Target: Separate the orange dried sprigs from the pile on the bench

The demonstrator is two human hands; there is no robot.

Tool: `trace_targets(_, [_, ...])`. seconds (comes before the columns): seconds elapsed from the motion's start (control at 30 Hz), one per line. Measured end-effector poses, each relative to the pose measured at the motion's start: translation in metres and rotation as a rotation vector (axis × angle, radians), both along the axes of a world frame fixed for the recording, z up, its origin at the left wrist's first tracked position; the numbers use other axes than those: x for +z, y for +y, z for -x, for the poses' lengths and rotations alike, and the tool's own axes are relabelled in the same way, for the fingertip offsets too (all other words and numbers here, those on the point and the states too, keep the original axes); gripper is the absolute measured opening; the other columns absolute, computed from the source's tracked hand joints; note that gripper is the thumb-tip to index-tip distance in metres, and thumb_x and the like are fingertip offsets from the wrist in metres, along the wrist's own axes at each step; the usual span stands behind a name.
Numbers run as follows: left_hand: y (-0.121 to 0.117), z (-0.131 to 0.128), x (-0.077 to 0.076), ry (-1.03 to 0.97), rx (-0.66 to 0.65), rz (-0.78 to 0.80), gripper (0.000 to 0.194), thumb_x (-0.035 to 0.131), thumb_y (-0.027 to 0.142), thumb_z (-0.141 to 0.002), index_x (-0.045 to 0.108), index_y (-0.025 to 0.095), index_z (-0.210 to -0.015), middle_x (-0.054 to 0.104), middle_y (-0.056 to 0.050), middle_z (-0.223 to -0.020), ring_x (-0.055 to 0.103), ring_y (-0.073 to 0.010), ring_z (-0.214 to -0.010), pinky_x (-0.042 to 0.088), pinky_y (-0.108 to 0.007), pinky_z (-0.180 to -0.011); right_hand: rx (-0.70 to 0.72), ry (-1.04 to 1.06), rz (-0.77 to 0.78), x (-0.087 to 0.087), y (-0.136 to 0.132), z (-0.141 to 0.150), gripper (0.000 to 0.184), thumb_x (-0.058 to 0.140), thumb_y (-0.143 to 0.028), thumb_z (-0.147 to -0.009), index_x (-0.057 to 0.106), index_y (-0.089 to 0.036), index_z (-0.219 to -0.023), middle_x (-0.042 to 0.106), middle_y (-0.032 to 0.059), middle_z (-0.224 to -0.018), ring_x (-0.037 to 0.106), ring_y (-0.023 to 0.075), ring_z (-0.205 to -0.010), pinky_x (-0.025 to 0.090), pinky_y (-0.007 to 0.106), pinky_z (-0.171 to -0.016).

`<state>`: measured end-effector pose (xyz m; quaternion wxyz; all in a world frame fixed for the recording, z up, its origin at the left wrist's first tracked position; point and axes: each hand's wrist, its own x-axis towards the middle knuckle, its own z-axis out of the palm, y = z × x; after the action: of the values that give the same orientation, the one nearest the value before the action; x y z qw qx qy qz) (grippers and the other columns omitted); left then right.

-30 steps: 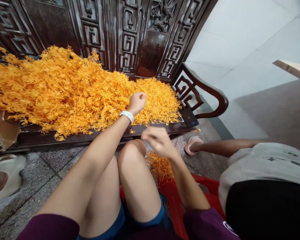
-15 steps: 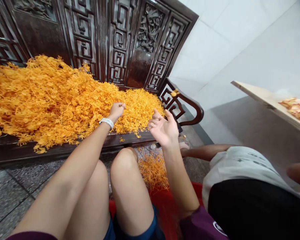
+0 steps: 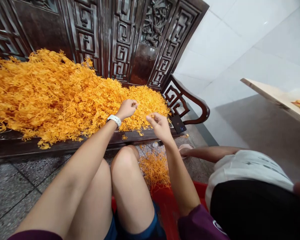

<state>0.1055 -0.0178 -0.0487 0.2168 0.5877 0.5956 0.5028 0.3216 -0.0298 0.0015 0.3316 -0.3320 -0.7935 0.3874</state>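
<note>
A big heap of orange sprigs (image 3: pixel 52 96) covers the seat of a dark carved wooden bench (image 3: pixel 65 145). My left hand (image 3: pixel 127 108), with a white watch on the wrist, rests on the heap near its right end, fingers closed in a pinch on some sprigs. My right hand (image 3: pixel 160 126) hovers just to the right, at the bench's front edge, fingers curled on a small orange sprig. A smaller pile of orange sprigs (image 3: pixel 153 168) lies on the floor by my knee.
A dark phone (image 3: pixel 178 124) lies on the bench's right end by the curved armrest (image 3: pixel 190 103). A red basin (image 3: pixel 167 203) sits under my legs. Another person in a white top (image 3: pixel 247 166) crouches at my right. A wooden board (image 3: pixel 277 96) juts in at right.
My right hand was raised with spread, empty fingers half a second ago; it has come down to the heap's edge and closed on a sprig. My left hand stayed pinched on the heap.
</note>
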Motion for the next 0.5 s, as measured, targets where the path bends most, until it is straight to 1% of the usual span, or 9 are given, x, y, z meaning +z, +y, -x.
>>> trace_targets(0.1, [0.008, -0.001, -0.003, -0.105, 0.084, 0.011, 0.025, 0.061, 0.015, -0.086, 0.054, 0.02, -0.061, 0.056, -0.001, -0.064, 0.05, -0.0175, -0.067, 0.034, -0.032, -0.068, 0.326, 0.047, 0.307, -0.006, -0.042, -0.001, 0.034, 0.077, -0.048, -0.095, 0.068, -0.016, -0.087, 0.063, -0.0014, -0.076, 0.052, 0.0111, -0.067, 0.042, 0.024, -0.065])
trace_targets(0.17, [0.013, -0.001, -0.009, -0.203, 0.19, 0.044, 0.028, 0.062, 0.018, -0.088, 0.053, 0.02, -0.061, 0.057, -0.002, -0.066, 0.051, -0.0182, -0.069, 0.035, -0.032, -0.069, 0.784, 0.008, 0.481, -0.009, -0.074, -0.001, 0.029, 0.078, -0.042, -0.096, 0.072, -0.015, -0.089, 0.071, 0.0023, -0.08, 0.062, 0.0117, -0.068, 0.05, 0.024, -0.068])
trace_targets(0.27, [0.014, 0.0, -0.018, -0.335, 0.254, 0.12, 0.032, 0.059, 0.029, -0.095, 0.055, 0.021, -0.064, 0.053, -0.002, -0.062, 0.05, -0.0183, -0.064, 0.038, -0.032, -0.067, 1.493, -0.13, 0.481, -0.001, -0.11, 0.001, 0.023, 0.076, -0.035, -0.099, 0.075, -0.012, -0.098, 0.079, 0.0115, -0.094, 0.074, 0.015, -0.085, 0.056, 0.024, -0.082])
trace_targets(0.33, [0.011, 0.002, -0.021, -0.378, 0.218, 0.162, 0.033, 0.058, 0.037, -0.098, 0.059, 0.022, -0.069, 0.048, 0.0, -0.057, 0.047, -0.018, -0.057, 0.04, -0.032, -0.062, 1.802, -0.219, 0.437, 0.013, -0.116, 0.0, 0.018, 0.074, -0.031, -0.1, 0.074, -0.014, -0.099, 0.08, 0.0142, -0.101, 0.076, 0.0156, -0.093, 0.056, 0.022, -0.087])
trace_targets(0.37, [0.009, 0.002, -0.022, -0.4, 0.201, 0.18, 0.032, 0.058, 0.041, -0.098, 0.061, 0.022, -0.072, 0.046, 0.0, -0.056, 0.046, -0.0179, -0.056, 0.041, -0.032, -0.059, 1.871, -0.185, 0.433, 0.021, -0.114, -0.002, 0.013, 0.073, -0.029, -0.101, 0.073, -0.016, -0.098, 0.08, 0.0128, -0.099, 0.076, 0.0151, -0.091, 0.056, 0.022, -0.087])
trace_targets(0.4, [0.007, 0.003, -0.021, -0.419, 0.188, 0.197, 0.032, 0.058, 0.043, -0.099, 0.063, 0.022, -0.075, 0.045, 0.001, -0.056, 0.046, -0.0178, -0.054, 0.042, -0.032, -0.057, 1.849, -0.044, 0.453, 0.03, -0.109, -0.003, 0.009, 0.075, -0.028, -0.099, 0.072, -0.019, -0.096, 0.079, 0.0094, -0.092, 0.075, 0.0144, -0.085, 0.056, 0.021, -0.083])
trace_targets(0.43, [0.005, 0.003, -0.019, -0.435, 0.178, 0.212, 0.031, 0.057, 0.044, -0.099, 0.064, 0.022, -0.079, 0.045, 0.001, -0.057, 0.046, -0.0176, -0.054, 0.042, -0.032, -0.056, 1.728, 0.176, 0.486, 0.038, -0.1, -0.005, 0.009, 0.078, -0.028, -0.097, 0.071, -0.023, -0.098, 0.078, 0.005, -0.085, 0.073, 0.0131, -0.077, 0.056, 0.02, -0.078])
trace_targets(0.47, [0.003, 0.002, -0.018, -0.447, 0.171, 0.223, 0.031, 0.056, 0.044, -0.1, 0.066, 0.021, -0.082, 0.044, 0.001, -0.058, 0.046, -0.0173, -0.054, 0.043, -0.032, -0.055, 1.527, 0.421, 0.522, 0.046, -0.09, -0.007, 0.01, 0.077, -0.03, -0.097, 0.07, -0.026, -0.102, 0.076, 0.0013, -0.081, 0.069, 0.0119, -0.07, 0.055, 0.02, -0.073])
trace_targets(0.5, [0.001, 0.002, -0.016, -0.452, 0.167, 0.233, 0.03, 0.055, 0.043, -0.1, 0.067, 0.021, -0.085, 0.044, 0.001, -0.059, 0.046, -0.0169, -0.054, 0.044, -0.031, -0.054, 1.256, 0.642, 0.561, 0.052, -0.078, -0.009, 0.012, 0.075, -0.033, -0.098, 0.068, -0.028, -0.106, 0.073, -0.0014, -0.079, 0.065, 0.011, -0.065, 0.054, 0.019, -0.068])
